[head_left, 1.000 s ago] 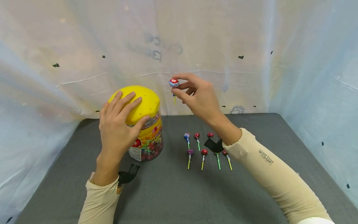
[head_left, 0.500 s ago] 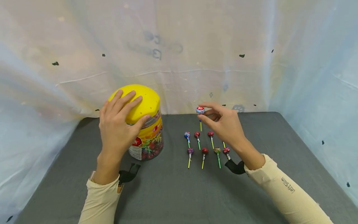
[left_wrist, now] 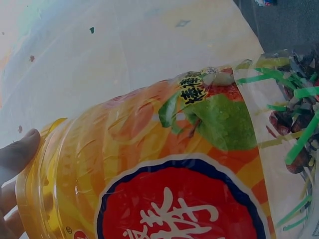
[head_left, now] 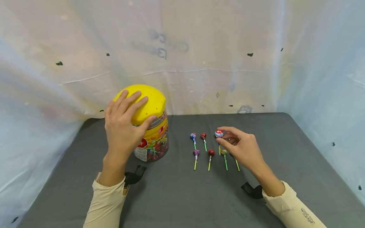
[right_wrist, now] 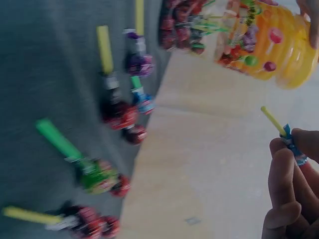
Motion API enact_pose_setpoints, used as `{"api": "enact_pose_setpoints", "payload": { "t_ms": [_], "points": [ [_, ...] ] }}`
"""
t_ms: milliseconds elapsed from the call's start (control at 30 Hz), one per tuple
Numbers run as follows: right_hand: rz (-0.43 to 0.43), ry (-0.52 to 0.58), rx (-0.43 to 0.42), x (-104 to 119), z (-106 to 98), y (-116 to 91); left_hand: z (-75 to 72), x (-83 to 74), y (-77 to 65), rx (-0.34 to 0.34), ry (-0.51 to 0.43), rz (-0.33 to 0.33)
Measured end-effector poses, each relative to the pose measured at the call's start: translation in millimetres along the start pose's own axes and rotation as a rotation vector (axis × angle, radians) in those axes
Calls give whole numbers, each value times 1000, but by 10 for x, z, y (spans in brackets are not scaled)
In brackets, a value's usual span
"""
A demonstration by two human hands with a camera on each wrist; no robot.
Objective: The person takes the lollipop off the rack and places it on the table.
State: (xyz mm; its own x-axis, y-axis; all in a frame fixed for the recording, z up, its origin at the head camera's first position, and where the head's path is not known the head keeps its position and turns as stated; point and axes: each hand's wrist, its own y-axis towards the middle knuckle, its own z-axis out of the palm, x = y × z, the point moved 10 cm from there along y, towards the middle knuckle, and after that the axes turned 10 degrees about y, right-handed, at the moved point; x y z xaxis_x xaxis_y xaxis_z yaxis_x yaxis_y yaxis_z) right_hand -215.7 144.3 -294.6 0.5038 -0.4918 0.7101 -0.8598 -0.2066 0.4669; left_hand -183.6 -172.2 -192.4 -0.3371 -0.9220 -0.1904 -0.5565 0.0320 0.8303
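My left hand (head_left: 122,126) rests on the yellow lid (head_left: 154,103) of a clear plastic candy jar (head_left: 156,136), fingers spread over the top and thumb at the side. Through the jar's lower wall, lollipops with green sticks (left_wrist: 301,144) show. My right hand (head_left: 245,148) pinches a lollipop (head_left: 219,134) by its red and light-blue wrapped head between thumb and fingers. Its yellow stick (right_wrist: 272,120) points down in the head view. It hovers over the back row of lollipops, where it and my fingers hide some of them.
Two rows of wrapped lollipops lie on the grey tabletop (head_left: 176,190): blue (head_left: 193,136) and red (head_left: 203,136) at the back, purple (head_left: 196,152), red (head_left: 211,152) and green (head_left: 224,152) in front. One more in front is partly behind my right hand. Pale sheeting (head_left: 194,47) surrounds the table.
My right hand has carried the lollipop from high beside the jar rightward and down toward the right end of the back row. My left hand has stayed on the lid.
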Motion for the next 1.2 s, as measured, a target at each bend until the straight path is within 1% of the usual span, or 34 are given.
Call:
{"api": "enact_pose_setpoints", "payload": {
  "t_ms": [133, 267, 500, 767, 1033, 1200],
  "points": [
    [52, -14, -26, -198, -82, -112, 22, -9, 10, 5, 8, 4],
    [78, -24, -13, -322, -135, -161, 26, -6, 6, 14, 26, 5],
    [153, -74, 11, -526, -215, -160, 46, -3, -9, 18, 2, -8],
    [225, -104, 39, -734, -294, -129, 51, -10, -2, 21, 15, 1],
    [284, -150, 110, -869, -265, -148, 20, 0, -7, 10, 29, 7],
    [323, -150, 178, -955, -186, -201, 24, 5, 6, 14, 26, 10]
  ]
}}
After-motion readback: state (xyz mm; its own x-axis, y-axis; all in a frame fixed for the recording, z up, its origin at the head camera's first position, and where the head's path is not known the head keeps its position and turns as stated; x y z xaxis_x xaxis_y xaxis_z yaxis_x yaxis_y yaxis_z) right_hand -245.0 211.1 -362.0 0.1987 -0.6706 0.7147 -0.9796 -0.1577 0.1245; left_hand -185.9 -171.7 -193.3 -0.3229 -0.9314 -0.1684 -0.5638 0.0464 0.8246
